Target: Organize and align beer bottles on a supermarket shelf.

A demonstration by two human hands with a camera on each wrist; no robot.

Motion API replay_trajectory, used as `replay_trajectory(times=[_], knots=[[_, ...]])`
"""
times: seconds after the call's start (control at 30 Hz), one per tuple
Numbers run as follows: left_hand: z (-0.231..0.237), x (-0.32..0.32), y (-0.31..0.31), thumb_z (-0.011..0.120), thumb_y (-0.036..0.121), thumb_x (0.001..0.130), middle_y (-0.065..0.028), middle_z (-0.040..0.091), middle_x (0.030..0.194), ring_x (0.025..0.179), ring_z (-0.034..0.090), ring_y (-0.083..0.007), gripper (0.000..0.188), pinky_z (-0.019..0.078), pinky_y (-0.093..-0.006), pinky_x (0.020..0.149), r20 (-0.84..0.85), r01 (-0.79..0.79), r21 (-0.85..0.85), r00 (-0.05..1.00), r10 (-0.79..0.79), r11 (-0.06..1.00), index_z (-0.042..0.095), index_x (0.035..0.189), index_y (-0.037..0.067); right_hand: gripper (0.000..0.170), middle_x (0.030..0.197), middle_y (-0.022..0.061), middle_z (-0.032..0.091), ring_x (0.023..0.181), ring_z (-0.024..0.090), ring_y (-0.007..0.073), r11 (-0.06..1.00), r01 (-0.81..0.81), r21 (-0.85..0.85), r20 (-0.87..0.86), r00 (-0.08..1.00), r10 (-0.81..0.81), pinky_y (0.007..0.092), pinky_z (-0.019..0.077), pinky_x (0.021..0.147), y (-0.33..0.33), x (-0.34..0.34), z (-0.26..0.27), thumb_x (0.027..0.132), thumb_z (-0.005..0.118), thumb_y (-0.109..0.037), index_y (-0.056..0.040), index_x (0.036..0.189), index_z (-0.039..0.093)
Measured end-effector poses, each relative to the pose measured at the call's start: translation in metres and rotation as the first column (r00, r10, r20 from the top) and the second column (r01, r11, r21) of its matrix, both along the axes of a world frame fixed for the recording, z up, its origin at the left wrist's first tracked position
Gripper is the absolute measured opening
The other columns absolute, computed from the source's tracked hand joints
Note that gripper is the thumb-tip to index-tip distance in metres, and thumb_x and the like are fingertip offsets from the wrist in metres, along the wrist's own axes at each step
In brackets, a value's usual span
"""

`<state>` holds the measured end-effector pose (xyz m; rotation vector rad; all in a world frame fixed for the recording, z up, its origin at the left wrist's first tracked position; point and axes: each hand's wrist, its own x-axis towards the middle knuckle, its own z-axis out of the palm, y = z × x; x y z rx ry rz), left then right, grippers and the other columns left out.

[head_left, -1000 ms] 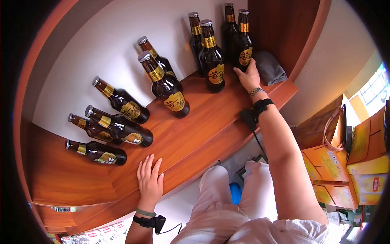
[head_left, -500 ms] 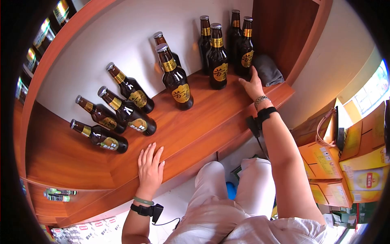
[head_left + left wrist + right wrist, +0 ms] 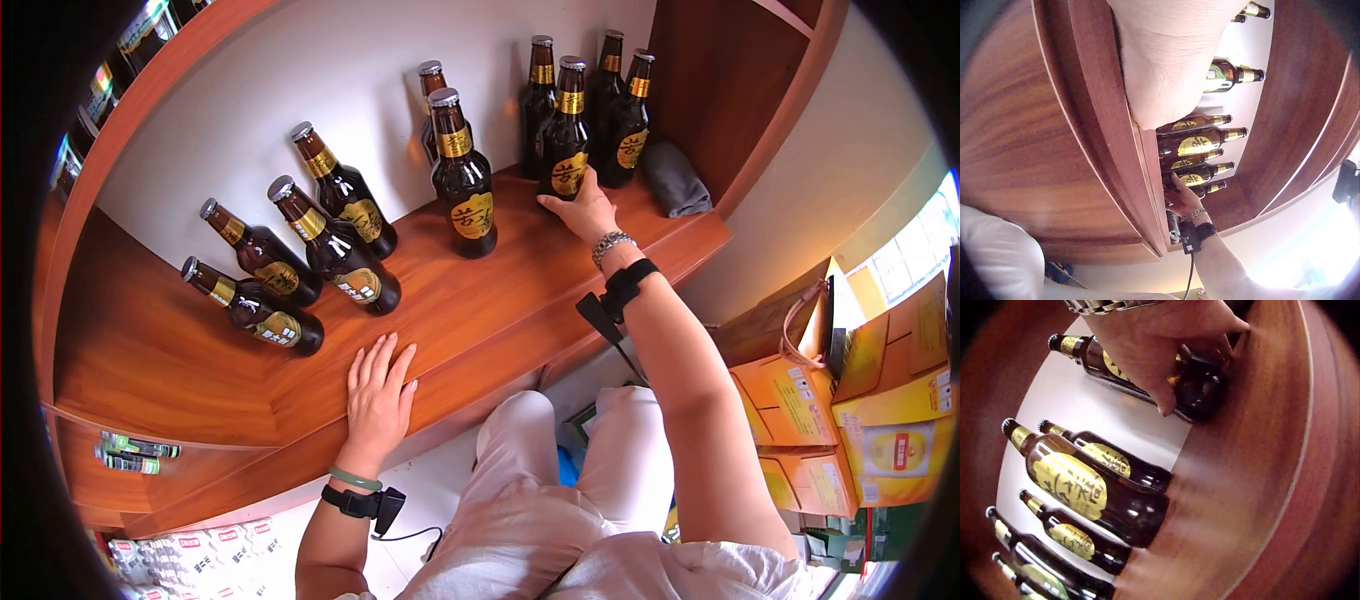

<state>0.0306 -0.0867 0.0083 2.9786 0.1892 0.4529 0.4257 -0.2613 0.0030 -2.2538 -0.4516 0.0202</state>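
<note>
My right hand (image 3: 590, 212) is at the lower part of a dark brown beer bottle (image 3: 565, 132) with a gold label. In the right wrist view, its thumb and fingers lie on either side of the base of that bottle (image 3: 1204, 394). The bottle stands upright on the wooden shelf (image 3: 430, 320), with more beer bottles behind and to its right. Flat on the front of the shelf rests my left hand (image 3: 378, 410), fingers straight and holding nothing. Just beyond it is a bottle with a green and gold label (image 3: 350, 270).
Several more bottles stand in a staggered row leftward, among them a front one (image 3: 465, 200). A rolled grey cloth (image 3: 676, 180) lies by the right side wall. Yellow cartons (image 3: 790, 400) are stacked at right, below the shelf. White printed packs (image 3: 190, 555) are at lower left.
My right hand has moved left, from the front right bottle to the bottle beside it, and now grips its base. My left hand stays on the shelf. The head view has shifted.
</note>
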Motion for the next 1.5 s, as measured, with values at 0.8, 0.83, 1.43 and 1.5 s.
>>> replay_trajectory(times=[0.8,0.83,1.43,1.5], knots=[[0.000,-0.001,0.000,0.061,0.015,0.096,-0.0186,0.043,0.154,0.142,0.040,-0.0357,0.051,0.0271,-0.0530,0.119,0.022,0.000,-0.003,1.000,0.000,1.000,0.050,0.146,0.008,0.086,0.121,0.0233,0.067,0.114,0.066,0.0359,0.970,-0.042,0.238,0.049,0.998,0.031,0.0410,0.0532,0.095,0.005,0.001,0.023,0.080,0.085,-0.040,-0.0009,0.141,0.038],[-0.001,-0.001,0.000,0.060,0.016,0.097,-0.0189,0.043,0.153,0.142,0.041,-0.0356,0.050,0.0273,-0.0531,0.119,0.023,-0.001,0.001,1.000,0.001,1.000,0.051,0.145,0.008,0.086,0.121,0.0234,0.067,0.113,0.066,0.0359,0.972,-0.053,0.229,0.037,0.998,0.046,0.0412,0.0531,0.095,0.004,-0.001,0.025,0.080,0.085,-0.040,-0.0008,0.141,0.037],[0.001,-0.001,0.000,0.061,0.015,0.096,-0.0190,0.043,0.154,0.142,0.040,-0.0361,0.052,0.0269,-0.0534,0.120,0.016,0.004,-0.003,1.000,-0.004,1.000,0.050,0.146,0.008,0.085,0.121,0.0217,0.067,0.116,0.065,0.0331,0.916,-0.347,0.200,-0.038,0.932,0.361,0.0397,0.0518,0.098,-0.015,-0.056,0.032,0.080,0.087,-0.029,-0.0036,0.143,0.035],[0.001,-0.001,0.000,0.061,0.014,0.096,-0.0190,0.042,0.155,0.143,0.040,-0.0364,0.053,0.0262,-0.0536,0.120,0.012,0.006,-0.008,1.000,-0.005,1.000,0.049,0.147,0.008,0.074,0.125,0.0199,0.065,0.120,0.063,0.0318,0.907,-0.370,0.200,-0.054,0.920,0.387,0.0378,0.0492,0.102,-0.022,-0.056,0.034,0.082,0.081,-0.015,-0.0046,0.143,0.039]])
